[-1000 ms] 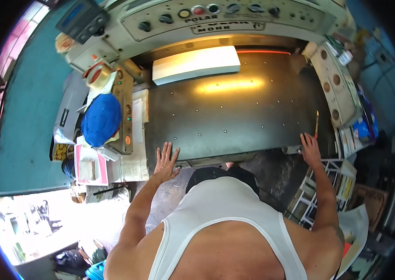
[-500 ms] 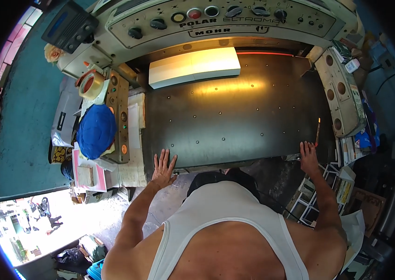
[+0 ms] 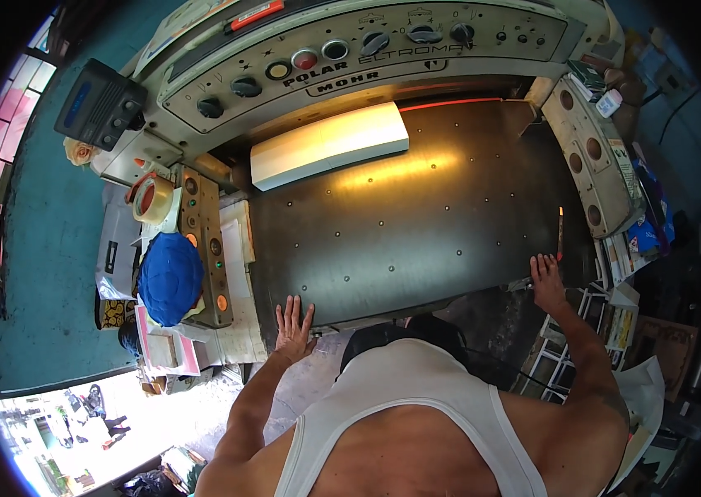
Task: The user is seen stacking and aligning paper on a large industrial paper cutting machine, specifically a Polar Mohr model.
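Observation:
My left hand [image 3: 292,330] lies on the near left edge of a dark metal table [image 3: 416,286], fingers spread and holding nothing. At the near right edge, my right hand [image 3: 546,283] rests with its fingers stretched over the rim, also holding nothing. Just beyond it lies a slim dark and orange tool [image 3: 561,228], apart from the fingers; its kind is unclear. A long block of white paper [image 3: 330,151] sits at the far left of the table, under the machine's front, lit yellow from above.
A grey control panel [image 3: 263,108] with knobs and buttons spans the far side. On the left stand a blue bundle [image 3: 170,280], a tape roll [image 3: 151,199] and a button box [image 3: 219,286]. A pale side block [image 3: 586,157] bounds the right; a white rack [image 3: 553,356] stands below.
The whole view has tilted, so the table's left side sits lower and its right side higher. Both hands stay on the table's near edge, and the paper block has not moved on it.

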A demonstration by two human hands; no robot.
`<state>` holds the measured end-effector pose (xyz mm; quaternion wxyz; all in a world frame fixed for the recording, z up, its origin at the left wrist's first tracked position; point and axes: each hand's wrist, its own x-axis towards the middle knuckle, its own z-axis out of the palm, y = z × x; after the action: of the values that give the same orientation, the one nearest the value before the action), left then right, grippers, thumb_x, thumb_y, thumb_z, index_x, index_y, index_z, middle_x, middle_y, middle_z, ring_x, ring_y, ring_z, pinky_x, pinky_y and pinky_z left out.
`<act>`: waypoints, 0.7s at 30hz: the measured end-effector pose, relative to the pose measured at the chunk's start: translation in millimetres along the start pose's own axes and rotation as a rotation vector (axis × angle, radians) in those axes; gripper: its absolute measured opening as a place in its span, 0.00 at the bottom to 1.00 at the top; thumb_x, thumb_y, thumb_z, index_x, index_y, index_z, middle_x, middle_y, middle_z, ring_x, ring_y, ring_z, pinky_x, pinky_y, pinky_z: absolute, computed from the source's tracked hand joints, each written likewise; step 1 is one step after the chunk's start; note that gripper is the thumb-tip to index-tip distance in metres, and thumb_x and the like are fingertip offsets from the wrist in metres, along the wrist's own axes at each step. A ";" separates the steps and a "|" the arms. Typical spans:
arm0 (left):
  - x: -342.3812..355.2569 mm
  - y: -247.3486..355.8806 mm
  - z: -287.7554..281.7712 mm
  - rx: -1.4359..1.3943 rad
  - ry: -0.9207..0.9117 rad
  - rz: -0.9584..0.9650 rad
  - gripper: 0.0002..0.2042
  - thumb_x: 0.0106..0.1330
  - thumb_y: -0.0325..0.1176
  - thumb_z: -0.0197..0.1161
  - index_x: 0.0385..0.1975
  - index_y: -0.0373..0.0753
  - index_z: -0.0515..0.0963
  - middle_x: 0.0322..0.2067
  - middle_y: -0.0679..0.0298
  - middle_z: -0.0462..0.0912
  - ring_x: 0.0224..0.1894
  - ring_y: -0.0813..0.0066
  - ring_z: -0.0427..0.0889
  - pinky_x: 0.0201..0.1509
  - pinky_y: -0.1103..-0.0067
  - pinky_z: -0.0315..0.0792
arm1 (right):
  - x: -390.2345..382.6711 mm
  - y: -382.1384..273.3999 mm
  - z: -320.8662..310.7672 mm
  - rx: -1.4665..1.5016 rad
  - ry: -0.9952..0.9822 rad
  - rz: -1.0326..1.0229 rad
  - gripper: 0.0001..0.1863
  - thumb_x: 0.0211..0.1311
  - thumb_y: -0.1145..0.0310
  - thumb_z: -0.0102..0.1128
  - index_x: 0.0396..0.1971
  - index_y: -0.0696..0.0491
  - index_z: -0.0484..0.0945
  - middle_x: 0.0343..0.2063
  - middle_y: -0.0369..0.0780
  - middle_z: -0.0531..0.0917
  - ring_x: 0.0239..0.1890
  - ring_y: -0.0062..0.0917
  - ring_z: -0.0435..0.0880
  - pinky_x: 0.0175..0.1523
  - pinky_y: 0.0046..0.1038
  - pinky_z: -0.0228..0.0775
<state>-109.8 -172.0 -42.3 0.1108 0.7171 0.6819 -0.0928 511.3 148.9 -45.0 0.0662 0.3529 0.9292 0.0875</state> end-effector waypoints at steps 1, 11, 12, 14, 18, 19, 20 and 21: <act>-0.1 0.2 0.2 -0.016 -0.053 -0.020 0.53 0.55 0.50 0.70 0.76 0.42 0.43 0.74 0.36 0.37 0.76 0.34 0.34 0.73 0.39 0.33 | -0.2 -0.4 0.6 -0.015 -0.090 0.031 0.52 0.46 0.78 0.69 0.71 0.62 0.49 0.66 0.54 0.57 0.68 0.52 0.58 0.77 0.52 0.47; -1.4 1.8 -0.4 0.023 0.008 0.002 0.54 0.54 0.50 0.71 0.76 0.39 0.42 0.73 0.35 0.36 0.76 0.33 0.33 0.74 0.40 0.31 | -2.2 -4.7 2.5 -0.027 0.023 0.026 0.51 0.47 0.78 0.68 0.71 0.62 0.48 0.67 0.54 0.57 0.69 0.53 0.57 0.77 0.50 0.48; -1.9 2.1 -0.7 0.026 0.007 -0.001 0.54 0.55 0.50 0.71 0.76 0.40 0.41 0.74 0.36 0.37 0.76 0.34 0.33 0.74 0.40 0.32 | -2.6 -5.4 2.4 -0.031 0.011 0.032 0.52 0.47 0.78 0.68 0.72 0.62 0.48 0.67 0.54 0.57 0.69 0.53 0.56 0.77 0.49 0.48; -2.5 2.5 -1.6 0.029 0.005 -0.006 0.54 0.55 0.51 0.70 0.76 0.41 0.41 0.74 0.36 0.37 0.76 0.34 0.33 0.74 0.39 0.33 | -3.4 -6.8 2.5 -0.034 0.002 0.035 0.52 0.47 0.78 0.68 0.72 0.62 0.48 0.67 0.54 0.56 0.70 0.53 0.56 0.77 0.49 0.49; -3.5 3.9 -2.4 0.053 0.005 -0.012 0.54 0.56 0.52 0.69 0.76 0.41 0.41 0.74 0.37 0.37 0.77 0.35 0.33 0.74 0.40 0.33 | -5.2 -9.4 4.1 -0.099 -0.021 0.058 0.52 0.49 0.76 0.68 0.72 0.62 0.46 0.68 0.53 0.56 0.70 0.52 0.56 0.77 0.47 0.50; -3.8 4.4 -2.3 0.055 -0.029 -0.022 0.54 0.56 0.53 0.69 0.76 0.41 0.40 0.74 0.37 0.37 0.77 0.36 0.33 0.74 0.40 0.33 | -5.6 -10.5 3.9 -0.141 -0.116 0.096 0.51 0.51 0.75 0.68 0.72 0.62 0.46 0.68 0.53 0.57 0.70 0.52 0.56 0.77 0.46 0.50; -4.0 4.7 -2.0 0.064 0.001 -0.013 0.54 0.56 0.53 0.69 0.76 0.41 0.40 0.74 0.37 0.37 0.77 0.36 0.33 0.74 0.40 0.33 | -5.1 -12.0 3.3 -0.132 -0.034 0.072 0.51 0.51 0.75 0.68 0.72 0.62 0.46 0.68 0.53 0.57 0.70 0.52 0.56 0.77 0.46 0.50; -4.4 4.9 -1.8 0.069 0.014 -0.017 0.55 0.55 0.53 0.70 0.76 0.41 0.41 0.74 0.37 0.37 0.77 0.36 0.33 0.74 0.41 0.32 | -4.1 -14.4 2.3 -0.178 -0.010 0.072 0.51 0.52 0.74 0.67 0.73 0.61 0.45 0.68 0.53 0.57 0.70 0.51 0.56 0.77 0.46 0.50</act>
<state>-105.2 -175.9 -39.2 0.0806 0.7153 0.6851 -0.1120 505.5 135.8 -50.0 0.0988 0.3791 0.9042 0.1703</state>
